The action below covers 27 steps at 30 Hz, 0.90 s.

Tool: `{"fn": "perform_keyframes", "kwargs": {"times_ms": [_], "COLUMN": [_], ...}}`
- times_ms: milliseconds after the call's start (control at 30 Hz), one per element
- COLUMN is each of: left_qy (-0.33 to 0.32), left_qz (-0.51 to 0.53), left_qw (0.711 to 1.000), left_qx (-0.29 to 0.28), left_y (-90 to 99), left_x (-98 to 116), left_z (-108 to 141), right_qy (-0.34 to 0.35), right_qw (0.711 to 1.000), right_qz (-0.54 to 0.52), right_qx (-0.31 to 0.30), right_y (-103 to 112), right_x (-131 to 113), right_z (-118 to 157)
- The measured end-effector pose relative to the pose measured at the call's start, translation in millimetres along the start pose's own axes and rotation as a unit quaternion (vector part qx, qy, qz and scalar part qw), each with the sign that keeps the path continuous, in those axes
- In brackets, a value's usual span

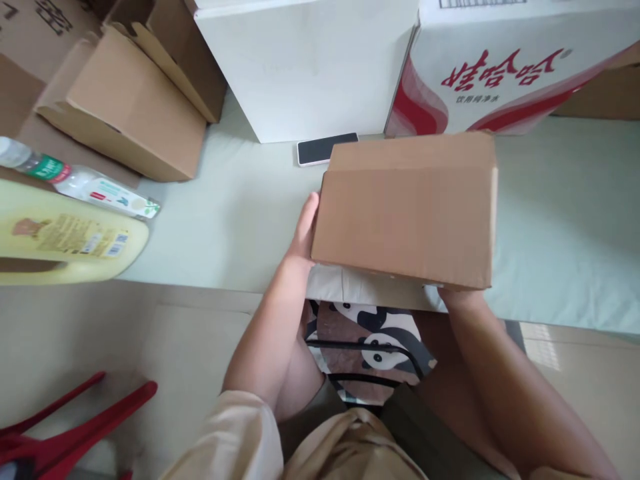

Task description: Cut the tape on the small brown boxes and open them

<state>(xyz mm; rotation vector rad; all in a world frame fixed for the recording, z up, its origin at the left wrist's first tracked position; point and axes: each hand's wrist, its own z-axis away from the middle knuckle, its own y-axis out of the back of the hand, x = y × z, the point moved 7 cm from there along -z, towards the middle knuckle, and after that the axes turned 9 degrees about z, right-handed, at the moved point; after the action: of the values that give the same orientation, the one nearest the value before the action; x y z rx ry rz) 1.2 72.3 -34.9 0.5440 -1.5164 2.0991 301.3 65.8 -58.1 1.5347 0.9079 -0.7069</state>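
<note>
A plain brown cardboard box [405, 217] is held between my two hands over the front part of the table. My left hand [303, 230] grips its left side, thumb pointing up along the edge; the other fingers are hidden behind or under the box. At the lower right corner, my right hand [463, 299] supports it from below, with most of its fingers out of sight. Just behind the box's upper left corner lies a phone [320, 151] with a dark screen.
A white carton [310, 73] and a red-and-white water carton [500, 80] stand at the back. Left are brown boxes [135, 100], a clear bottle [75, 179] and a yellow jug [85, 233]. Below are a red stool [95, 420] and a panda-patterned fabric [385, 350].
</note>
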Motion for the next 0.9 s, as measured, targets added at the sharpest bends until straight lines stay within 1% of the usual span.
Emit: {"fn": "perform_keyframes", "kwargs": {"times_ms": [67,100,133,200,300,400,500,567,633,700,767,800,833,867,900], "left_qy": [-0.072,-0.101,-0.12,-0.132,-0.105,-0.05,-0.011,-0.002,0.01,0.022,0.019,0.013,0.003,-0.007,-0.021], "left_qz": [0.02,0.027,0.032,0.039,0.017,-0.073,-0.195,-0.25,-0.261,-0.234,-0.2,-0.191,-0.19,-0.194,-0.201], "left_qw": [0.997,0.995,0.992,0.99,0.992,0.989,0.965,0.948,0.947,0.959,0.97,0.971,0.971,0.969,0.968], "left_qx": [-0.004,-0.01,-0.018,-0.038,-0.07,-0.118,-0.176,-0.196,-0.186,-0.158,-0.139,-0.14,-0.145,-0.15,-0.152], "left_y": [-7.5,-10.8,-13.4,-16.3,-18.2,-23.9,-29.4,-28.6,-23.6,-18.3,-17.8,-19.8,-22.7,-25.5,-27.6], "left_x": [8,11,13,14,11,6,0,-5,-9,-10,-9,-8,-6,-5,-4], "left_z": [4,7,9,11,12,11,12,12,10,8,7,8,8,8,8], "right_qy": [-0.033,-0.044,-0.05,-0.053,-0.048,-0.056,-0.081,-0.087,-0.079,-0.071,-0.075,-0.078,-0.077,-0.065,-0.047], "right_qw": [0.995,0.993,0.993,0.993,0.985,0.98,0.982,0.983,0.983,0.979,0.971,0.97,0.973,0.983,0.994], "right_qz": [-0.053,-0.059,-0.057,-0.068,-0.136,-0.157,-0.132,-0.118,-0.127,-0.16,-0.189,-0.191,-0.176,-0.135,-0.081], "right_qx": [0.076,0.09,0.087,0.079,0.097,0.106,0.11,0.111,0.106,0.108,0.125,0.13,0.127,0.102,0.061], "right_y": [5,5,4,3,7,9,11,12,12,12,14,15,15,12,8], "right_x": [9,11,11,7,-7,-21,-26,-27,-30,-33,-33,-33,-33,-35,-37], "right_z": [3,4,4,3,1,-2,-6,-9,-12,-13,-14,-14,-14,-16,-17]}}
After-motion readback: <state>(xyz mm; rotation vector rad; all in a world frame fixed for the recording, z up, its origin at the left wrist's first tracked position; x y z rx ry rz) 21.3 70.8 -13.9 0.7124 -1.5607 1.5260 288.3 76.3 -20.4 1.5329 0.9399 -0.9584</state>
